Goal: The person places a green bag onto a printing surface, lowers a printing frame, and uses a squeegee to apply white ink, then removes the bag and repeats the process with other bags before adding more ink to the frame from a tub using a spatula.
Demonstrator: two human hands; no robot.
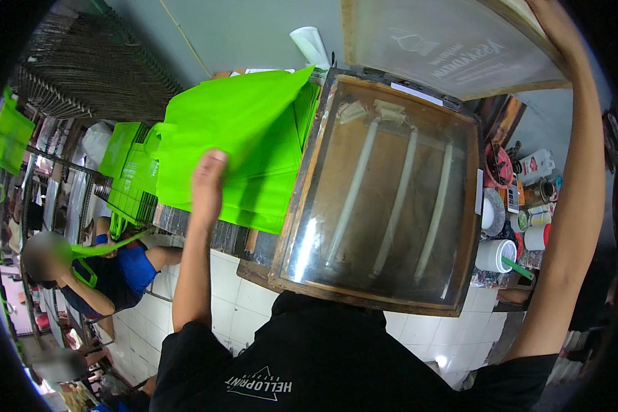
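1. One bright green bag (237,103), uppermost of a stack, lies at and beyond the left grip; its right edge stands raised, baring more green bags (281,199) beneath.
2. Left grip (208,180): thumb over the raised edge, fingers hidden; it appears closed on the top bag.
3. Handling (judged): the fabric looks thin, light and limp, not fragile, and its layers may cling together. A pinch of one layer at the loose edge or a corner should serve best; a mid-panel hold would probably crease it.
4. Worktop (189,221): dark-sided, beneath the stack, just beside the left grip.
5. Glass-topped box (384,158), right of the left grip and beside the stack; three pale tubes (352,192) show under the glass.
6. Right grip (555,24): at the outer edge of a tilted, wood-framed screen (453,55). The fingers are partly cut off from view; whether they close round the frame cannot be told.
7. Below the right grip: a pink bowl (498,166) and a white tub (493,256).
8. Left of the left grip: further green bags (125,185) and a seated person in blue shorts (132,271).
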